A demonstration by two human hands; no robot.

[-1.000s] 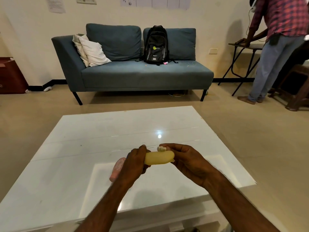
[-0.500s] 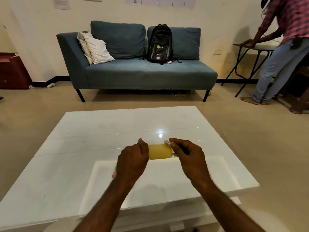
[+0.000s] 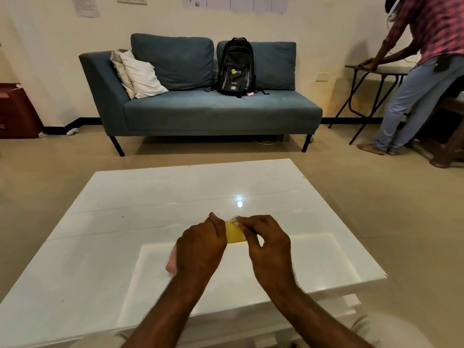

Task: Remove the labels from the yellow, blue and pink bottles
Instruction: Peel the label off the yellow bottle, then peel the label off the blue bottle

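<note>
Two hands are seen over the middle of the white table (image 3: 150, 197), toward its near edge. A yellow bottle (image 3: 233, 234) is held sideways between them: one end is gripped by the curled left hand (image 3: 200, 244), while a pale, crumpled label (image 3: 234, 219) at its top edge is pinched by the right hand (image 3: 270, 244). A pink bottle (image 3: 172, 261) is partly hidden behind the left hand.

Yellow bottle (image 3: 233, 235) sideways, crumpled label (image 3: 234, 219) atop
</note>
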